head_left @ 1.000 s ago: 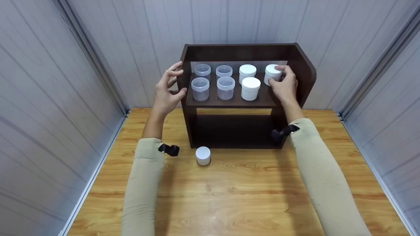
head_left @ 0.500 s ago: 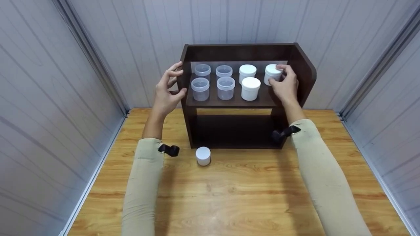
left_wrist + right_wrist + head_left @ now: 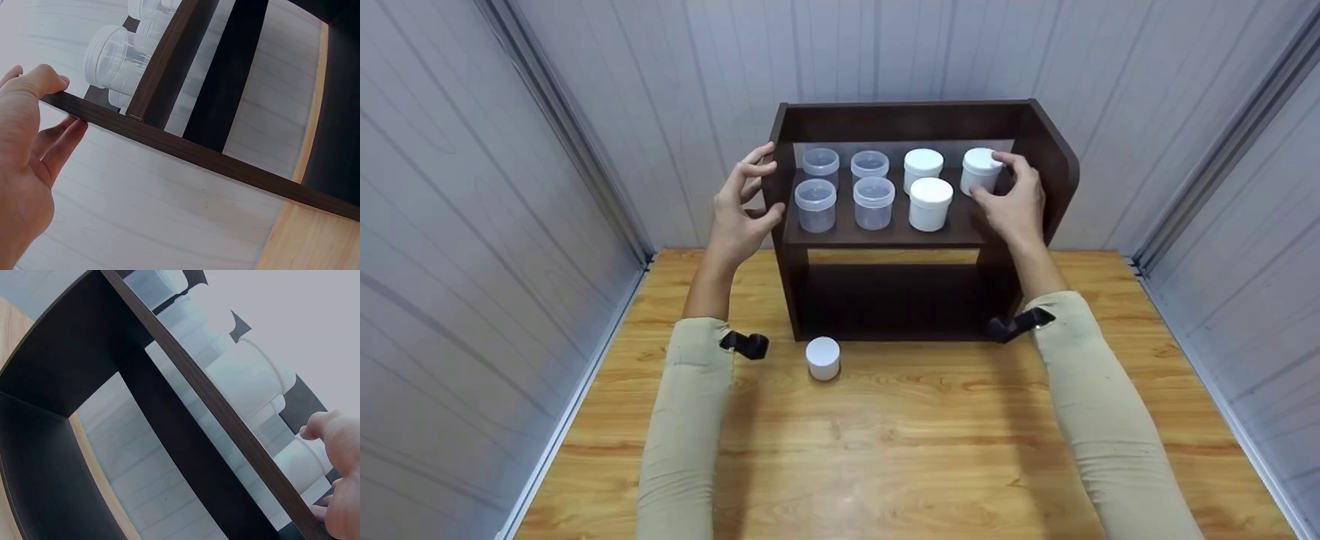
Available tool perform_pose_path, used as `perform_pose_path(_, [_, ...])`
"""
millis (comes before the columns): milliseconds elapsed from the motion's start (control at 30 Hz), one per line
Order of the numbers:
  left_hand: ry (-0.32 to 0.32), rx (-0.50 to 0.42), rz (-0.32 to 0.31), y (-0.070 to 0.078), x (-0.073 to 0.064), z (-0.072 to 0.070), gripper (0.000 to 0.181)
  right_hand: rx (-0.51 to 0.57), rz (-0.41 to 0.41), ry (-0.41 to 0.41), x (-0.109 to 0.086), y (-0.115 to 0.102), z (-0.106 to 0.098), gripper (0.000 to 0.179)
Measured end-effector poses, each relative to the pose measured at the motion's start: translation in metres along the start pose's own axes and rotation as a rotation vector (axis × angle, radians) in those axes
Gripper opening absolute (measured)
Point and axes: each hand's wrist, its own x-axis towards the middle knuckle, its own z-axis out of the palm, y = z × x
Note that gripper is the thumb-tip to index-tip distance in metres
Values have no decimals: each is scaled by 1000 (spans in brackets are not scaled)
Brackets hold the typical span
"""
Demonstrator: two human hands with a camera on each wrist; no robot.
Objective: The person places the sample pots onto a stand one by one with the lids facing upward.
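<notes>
In the head view, my left hand (image 3: 741, 214) holds the left side panel of a dark brown shelf unit (image 3: 885, 238). Its thumb lies at the panel's front edge and its fingers reach behind, as the left wrist view also shows. At the right end of the upper shelf stands a white lidded jar (image 3: 977, 176) in the back row. My right hand (image 3: 1016, 206) is beside this jar, thumb and index finger spread loosely at its near and right sides. Left of it stand two more white lidded jars (image 3: 930, 206) and several clear jars (image 3: 816, 206).
A white jar (image 3: 823, 358) stands on the wooden table (image 3: 877, 450) in front of the shelf's left end. Pale panel walls (image 3: 450, 225) enclose the table at the left, right and back. The side panel (image 3: 1050, 154) rises just right of my right hand.
My right hand has drawn slightly back from the back-row white jar, its thumb and index finger a little wider apart. My left hand keeps its hold on the shelf panel.
</notes>
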Motion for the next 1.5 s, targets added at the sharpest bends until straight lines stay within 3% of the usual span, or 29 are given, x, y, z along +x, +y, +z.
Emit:
perform_pose_path(767, [8, -27, -4, -3, 0, 0, 42, 190, -75, 44, -49, -5, -14, 55])
perform_pose_path(1200, [8, -35, -2, -4, -1, 1, 43, 246, -148, 64, -78, 4, -23, 49])
perform_pose_path(1500, [7, -17, 19, -4, 0, 1, 42, 240, -143, 50, -99, 10, -29, 43])
